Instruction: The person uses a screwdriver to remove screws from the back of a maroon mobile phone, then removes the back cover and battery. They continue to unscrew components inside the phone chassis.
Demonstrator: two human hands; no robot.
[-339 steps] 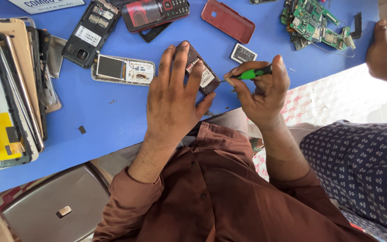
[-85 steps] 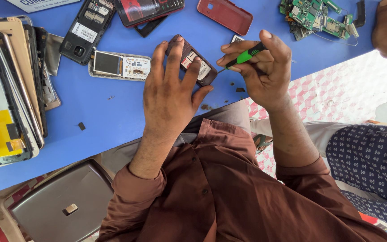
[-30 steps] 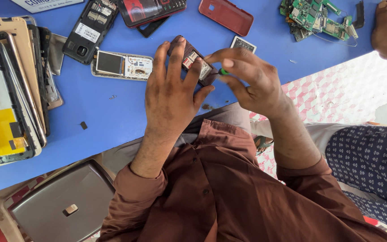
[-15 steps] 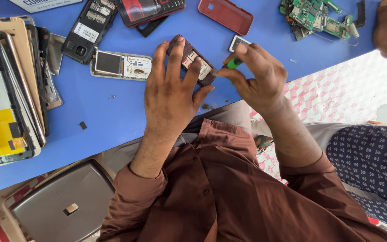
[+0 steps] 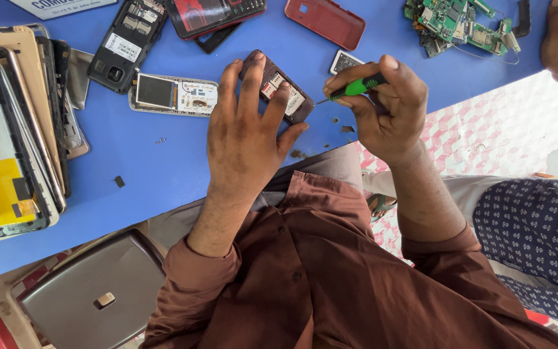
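— On the blue counter (image 5: 163, 181), what have you got pinned?

— My left hand (image 5: 243, 129) presses the opened phone (image 5: 279, 87) flat, fingers spread over it. My right hand (image 5: 382, 103) pinches the green screwdriver (image 5: 356, 86), tip at the phone's edge.

— What's the risk?

— I'd say the tip slips and gouges the board, or a screw rolls off among the loose bits (image 5: 347, 128).

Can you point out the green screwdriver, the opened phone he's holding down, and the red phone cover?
Screwdriver (image 5: 358, 86), head view, green handle.
Opened phone (image 5: 293, 102), head view, exposed inside near its lower end.
Red cover (image 5: 325, 22), head view, middle of its back.
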